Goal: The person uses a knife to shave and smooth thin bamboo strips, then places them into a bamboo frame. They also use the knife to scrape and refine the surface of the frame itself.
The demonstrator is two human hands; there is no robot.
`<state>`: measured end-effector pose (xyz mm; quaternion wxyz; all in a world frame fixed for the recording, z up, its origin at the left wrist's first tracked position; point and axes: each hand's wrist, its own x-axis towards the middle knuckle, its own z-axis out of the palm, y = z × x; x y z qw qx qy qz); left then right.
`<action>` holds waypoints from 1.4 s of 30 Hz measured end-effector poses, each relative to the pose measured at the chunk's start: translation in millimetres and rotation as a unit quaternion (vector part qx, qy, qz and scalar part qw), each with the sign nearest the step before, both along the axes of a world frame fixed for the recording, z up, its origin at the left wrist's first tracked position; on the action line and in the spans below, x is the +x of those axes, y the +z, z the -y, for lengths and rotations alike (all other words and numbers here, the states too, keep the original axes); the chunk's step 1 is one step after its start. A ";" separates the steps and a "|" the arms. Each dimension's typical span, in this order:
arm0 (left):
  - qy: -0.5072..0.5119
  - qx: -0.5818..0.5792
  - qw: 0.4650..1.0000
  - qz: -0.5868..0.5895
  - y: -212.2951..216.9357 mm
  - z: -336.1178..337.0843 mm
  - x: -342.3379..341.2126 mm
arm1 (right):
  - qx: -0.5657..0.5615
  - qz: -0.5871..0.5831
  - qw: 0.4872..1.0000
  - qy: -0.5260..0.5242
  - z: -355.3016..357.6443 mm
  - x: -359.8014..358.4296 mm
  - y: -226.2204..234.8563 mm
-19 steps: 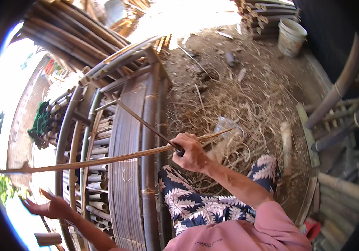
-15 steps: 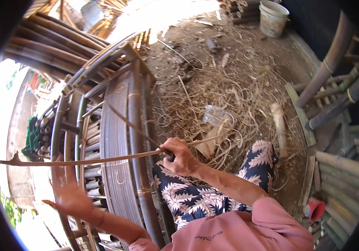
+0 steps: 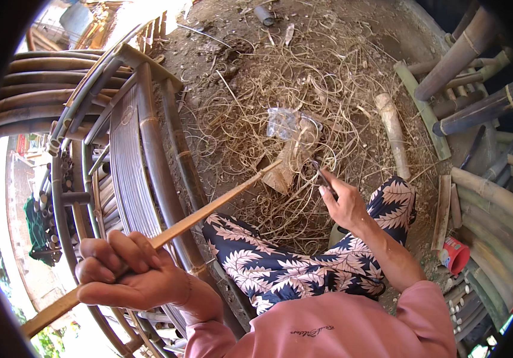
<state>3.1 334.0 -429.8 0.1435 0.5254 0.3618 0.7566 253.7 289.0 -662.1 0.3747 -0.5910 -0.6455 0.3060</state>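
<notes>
My left hand (image 3: 128, 271) is closed around a long split bamboo strip (image 3: 194, 222), which runs from the lower left up toward the middle. The far end of the strip is over a pale wood block (image 3: 288, 166) on the ground. My right hand (image 3: 347, 204), beside my raised knee, is closed on a dark knife (image 3: 328, 181). Its blade shows only as a short, thin dark shape, and the rest is hard to make out. The knife is apart from the strip. Curly bamboo shavings (image 3: 241, 146) lie around the block, next to a clear plastic bag (image 3: 280, 122).
A bamboo bench (image 3: 134, 161) stands close on my left, with stacked bamboo poles (image 3: 47, 95) behind it. A bamboo frame (image 3: 459, 59) rises on the right. Nearby are a cut bamboo piece (image 3: 391, 134), a red container (image 3: 456, 255) and more poles (image 3: 489, 215).
My left hand has gone from open to gripping the strip. My right hand has moved right with the knife, off the strip. The strip has swung to a slant, and the view has shifted.
</notes>
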 end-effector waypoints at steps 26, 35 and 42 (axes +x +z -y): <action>0.002 0.078 0.997 -0.001 -27.4 7.6 25.7 | -0.071 0.118 0.984 0.110 -22.4 -83.4 -73.0; -0.022 0.095 0.995 0.004 -27.7 3.7 18.9 | -0.122 0.196 0.972 0.036 -23.7 -62.6 -139.5; -0.069 0.094 0.993 0.004 143.3 32.6 -20.6 | 0.195 0.053 0.976 0.080 -13.5 -96.7 27.9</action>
